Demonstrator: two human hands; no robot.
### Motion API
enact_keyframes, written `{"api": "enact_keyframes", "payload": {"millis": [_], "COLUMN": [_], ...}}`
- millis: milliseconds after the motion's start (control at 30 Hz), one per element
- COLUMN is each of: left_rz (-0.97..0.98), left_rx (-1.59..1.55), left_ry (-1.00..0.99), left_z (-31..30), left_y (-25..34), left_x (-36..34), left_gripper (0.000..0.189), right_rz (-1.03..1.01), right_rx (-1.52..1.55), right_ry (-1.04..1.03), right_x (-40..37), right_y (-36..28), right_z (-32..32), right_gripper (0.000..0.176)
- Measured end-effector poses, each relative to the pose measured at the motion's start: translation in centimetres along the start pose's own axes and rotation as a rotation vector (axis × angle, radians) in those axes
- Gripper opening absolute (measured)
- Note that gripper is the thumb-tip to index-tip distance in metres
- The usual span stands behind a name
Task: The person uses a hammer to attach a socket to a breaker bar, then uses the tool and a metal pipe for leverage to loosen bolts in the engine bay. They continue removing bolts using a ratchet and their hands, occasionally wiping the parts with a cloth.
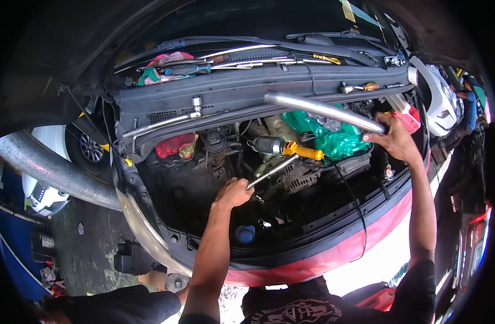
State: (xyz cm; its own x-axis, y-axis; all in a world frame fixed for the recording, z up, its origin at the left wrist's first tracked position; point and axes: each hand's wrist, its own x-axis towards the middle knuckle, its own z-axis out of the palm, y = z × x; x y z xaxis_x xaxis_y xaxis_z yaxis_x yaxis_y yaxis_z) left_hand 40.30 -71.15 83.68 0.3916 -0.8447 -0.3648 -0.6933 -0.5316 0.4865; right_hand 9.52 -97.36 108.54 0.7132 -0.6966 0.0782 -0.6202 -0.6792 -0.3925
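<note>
My left hand (234, 193) is closed around one end of a slim chrome bar (273, 171). The bar slants up to the right over the engine, its far end near the yellow handle of a work light (304, 152). Higher on the right, my right hand (398, 139) grips the end of a thick metal pipe (325, 109), which points left across the back of the engine bay. Beneath the pipe lies a green plastic bag (342, 141). An alternator (301, 178) shows below the work light.
Several tools, including a blue-handled one (188, 69), lie along the windscreen base. A long socket wrench (161, 124) rests on the cowl. A red cloth (174, 146) sits at the bay's left. Another person's dark sleeve (112, 305) shows at lower left. A cable (360, 216) hangs over the front edge.
</note>
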Motion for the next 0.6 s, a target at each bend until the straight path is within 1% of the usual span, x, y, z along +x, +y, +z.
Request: {"api": "enact_keyframes", "payload": {"millis": [67,100,133,167,200,267,400,500,533,600], "left_rz": [0.002,0.048,0.026,0.034,0.040,0.049,0.045,0.015,0.025,0.046], "left_rx": [-0.002,-0.026,-0.024,-0.017,-0.008,-0.006,-0.040,-0.046,-0.036,-0.031], "left_ry": [0.002,0.119,0.096,0.084,0.071,0.060,0.044,0.043,0.025,0.018], "left_z": [0.1,0.4,0.2,0.0,-0.2,-0.5,-0.5,-0.7,-0.3,0.1], "left_y": [-0.1,-0.2,0.0,0.1,0.2,0.0,0.1,0.5,0.1,-0.2], "left_x": [0.0,-0.3,-0.4,-0.6,-0.7,-0.7,-0.7,-0.8,-0.2,0.1], "left_gripper": [0.036,0.036,0.036,0.036,0.037,0.037,0.036,0.037,0.036,0.035], "right_rz": [-0.032,-0.137,-0.245,-0.248,-0.278,-0.334,-0.439,-0.445,-0.511,-0.540], "right_rx": [-0.043,-0.077,-0.109,-0.127,-0.105,-0.180,-0.182,-0.130,-0.139,-0.203], "right_ry": [0.012,0.088,0.162,0.157,0.134,0.142,0.132,0.125,0.164,0.217], "right_x": [1.7,2.5,3.5,4.5,5.5,7.2,10.4,11.1,11.3,10.9], "right_y": [-3.5,-4.7,-5.8,-7.0,-8.0,-9.3,-8.0,-7.0,-6.4,-6.4], "right_z": [0.8,1.5,2.2,2.7,3.0,3.1,3.6,4.0,4.4,5.0], "right_gripper": [0.051,0.051,0.052,0.056,0.058,0.058,0.053,0.046,0.045,0.045]}}
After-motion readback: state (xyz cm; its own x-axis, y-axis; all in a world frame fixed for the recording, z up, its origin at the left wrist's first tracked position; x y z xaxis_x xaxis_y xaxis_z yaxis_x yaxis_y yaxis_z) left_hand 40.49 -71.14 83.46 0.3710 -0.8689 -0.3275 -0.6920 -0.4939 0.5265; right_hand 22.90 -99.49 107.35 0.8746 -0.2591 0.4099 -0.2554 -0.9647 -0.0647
